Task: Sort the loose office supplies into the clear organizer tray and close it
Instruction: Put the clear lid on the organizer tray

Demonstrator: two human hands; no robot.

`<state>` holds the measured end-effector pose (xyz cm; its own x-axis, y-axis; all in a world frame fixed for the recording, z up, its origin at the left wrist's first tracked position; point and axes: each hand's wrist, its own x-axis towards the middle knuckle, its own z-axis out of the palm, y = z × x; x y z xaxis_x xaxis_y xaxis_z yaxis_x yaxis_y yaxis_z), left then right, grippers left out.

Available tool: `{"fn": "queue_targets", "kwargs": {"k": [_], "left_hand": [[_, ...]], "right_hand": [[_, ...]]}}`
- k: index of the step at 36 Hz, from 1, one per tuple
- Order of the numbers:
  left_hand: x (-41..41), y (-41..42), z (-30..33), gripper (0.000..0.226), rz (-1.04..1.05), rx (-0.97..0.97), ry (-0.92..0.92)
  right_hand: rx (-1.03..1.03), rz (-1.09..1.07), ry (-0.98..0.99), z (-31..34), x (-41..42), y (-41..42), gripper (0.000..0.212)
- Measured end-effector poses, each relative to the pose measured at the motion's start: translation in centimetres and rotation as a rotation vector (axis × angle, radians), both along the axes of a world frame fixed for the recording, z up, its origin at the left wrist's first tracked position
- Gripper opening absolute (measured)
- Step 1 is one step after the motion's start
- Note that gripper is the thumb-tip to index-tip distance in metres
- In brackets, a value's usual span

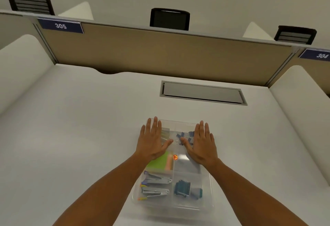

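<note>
The clear organizer tray (208,202) sits on the white desk in front of me with its clear lid lying on top. My left hand (151,141) rests flat, fingers spread, on the lid's far left part. My right hand (201,143) lies flat on the far right part. Through the lid I see green and pink sticky notes (159,163), two metal staplers (155,186), blue binder clips (185,136), a blue item (182,187) in the near right compartment and a small orange spot (175,157) at the middle.
A grey cable hatch (202,92) is set into the desk beyond the tray. A tan partition (160,50) with labels 305 and 304 closes the back. White side panels flank the desk. Black chairs (169,18) stand behind the partition.
</note>
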<state>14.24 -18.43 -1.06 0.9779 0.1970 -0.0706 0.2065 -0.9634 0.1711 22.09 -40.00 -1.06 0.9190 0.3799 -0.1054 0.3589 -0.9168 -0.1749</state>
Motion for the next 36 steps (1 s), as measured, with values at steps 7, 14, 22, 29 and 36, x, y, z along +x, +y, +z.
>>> {"fn": "queue_targets", "kwargs": {"k": [7,14,22,29,36], "left_hand": [[0.0,0.0,-0.7,0.100,0.012,0.004,-0.016],[0.2,0.0,-0.6,0.098,0.012,0.006,-0.040],[0.2,0.0,-0.8,0.097,0.030,0.003,-0.047],[0.0,-0.2,0.2,0.096,0.055,0.052,0.020],[-0.2,-1.3,1.8,0.086,0.035,0.082,0.108]], "right_hand": [[0.006,0.026,-0.008,-0.8,0.5,-0.1,0.115],[0.033,0.000,-0.029,-1.1,0.5,0.0,0.114],[0.023,0.005,-0.025,-0.7,0.6,0.0,0.115],[-0.089,0.013,-0.084,1.1,-0.3,0.4,0.105],[-0.083,0.007,-0.011,2.0,-2.6,0.8,0.077]]}}
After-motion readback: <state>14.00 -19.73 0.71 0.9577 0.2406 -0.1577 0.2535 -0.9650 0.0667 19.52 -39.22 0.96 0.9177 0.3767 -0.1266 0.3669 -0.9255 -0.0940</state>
